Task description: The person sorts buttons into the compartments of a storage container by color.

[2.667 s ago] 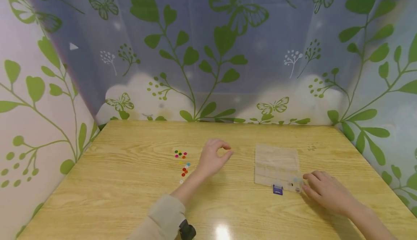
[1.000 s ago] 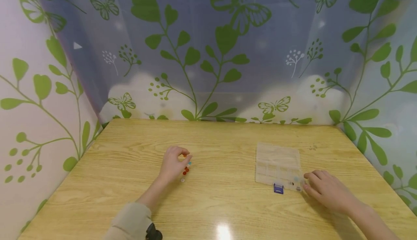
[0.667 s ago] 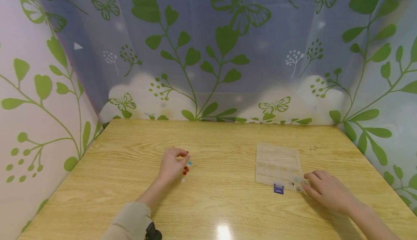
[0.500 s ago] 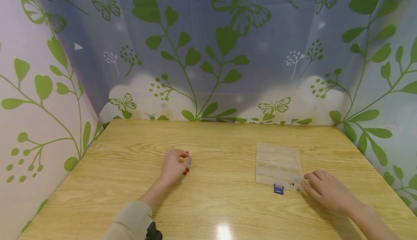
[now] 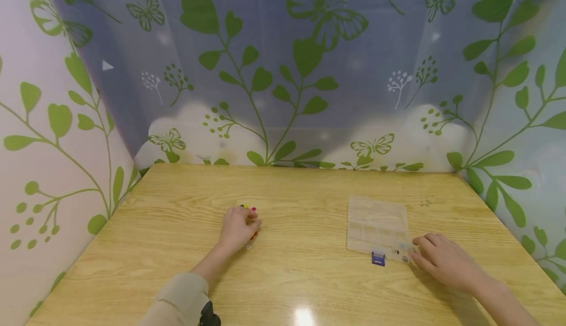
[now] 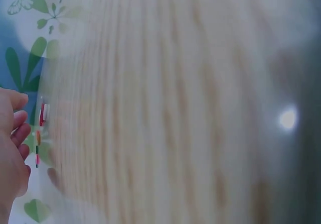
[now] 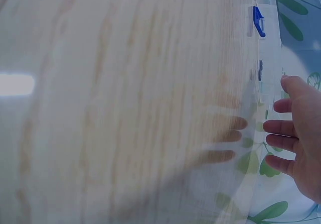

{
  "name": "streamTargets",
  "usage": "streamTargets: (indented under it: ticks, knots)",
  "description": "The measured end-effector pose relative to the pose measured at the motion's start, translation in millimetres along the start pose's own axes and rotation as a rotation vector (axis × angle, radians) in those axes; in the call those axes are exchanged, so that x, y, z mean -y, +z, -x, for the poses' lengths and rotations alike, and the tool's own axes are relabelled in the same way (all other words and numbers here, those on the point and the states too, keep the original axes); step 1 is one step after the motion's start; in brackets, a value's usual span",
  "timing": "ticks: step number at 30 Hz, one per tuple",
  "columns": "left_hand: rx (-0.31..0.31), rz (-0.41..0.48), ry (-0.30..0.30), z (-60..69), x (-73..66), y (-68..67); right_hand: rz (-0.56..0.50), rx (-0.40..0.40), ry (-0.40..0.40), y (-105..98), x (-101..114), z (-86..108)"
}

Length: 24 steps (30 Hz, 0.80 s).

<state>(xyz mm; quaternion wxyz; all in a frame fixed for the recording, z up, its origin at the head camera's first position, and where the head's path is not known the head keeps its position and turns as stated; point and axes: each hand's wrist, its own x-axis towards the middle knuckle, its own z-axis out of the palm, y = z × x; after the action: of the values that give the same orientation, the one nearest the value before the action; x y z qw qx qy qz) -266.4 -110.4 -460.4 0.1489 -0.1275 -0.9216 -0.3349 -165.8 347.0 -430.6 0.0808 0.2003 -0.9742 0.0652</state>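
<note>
My left hand hovers low over a small group of coloured buttons at the table's left-centre, thumb and forefinger apart. A pink-red button and a yellow button show past its fingers. Nearer me lies a white button; the hand hides others. In the left wrist view, nothing shows between the fingers of the left hand. My right hand stays beside the right front corner of a clear compartment box, fingertips at its edge. Whether they touch it I cannot tell. The box has a blue latch.
A few small dark and pale-blue pieces sit in the box's right front part. Some faint pale bits lie on the wooden table behind the right hand. A patterned curtain closes off the back and sides.
My left hand has gone left from mid-table to the buttons, then shifted slightly nearer me. Yellow and dark buttons show beyond it again; the blue one is now hidden. The right hand stays put.
</note>
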Motion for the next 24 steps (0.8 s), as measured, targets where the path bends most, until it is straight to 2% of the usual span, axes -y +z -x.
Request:
streamTargets:
  ticks: [5, 12, 24]
  knots:
    - [0.015, -0.05, 0.022, 0.5, 2.1, 2.1, -0.001, -0.009, -0.004, -0.1, 0.4, 0.1]
    - [0.061, -0.071, -0.012, 1.1, 3.2, 3.4, 0.003, -0.012, -0.001, -0.4, 0.5, 0.5]
    - [0.068, -0.105, 0.003, 2.7, 2.4, 5.6, 0.014, -0.024, -0.009, 1.8, -1.2, 0.6]
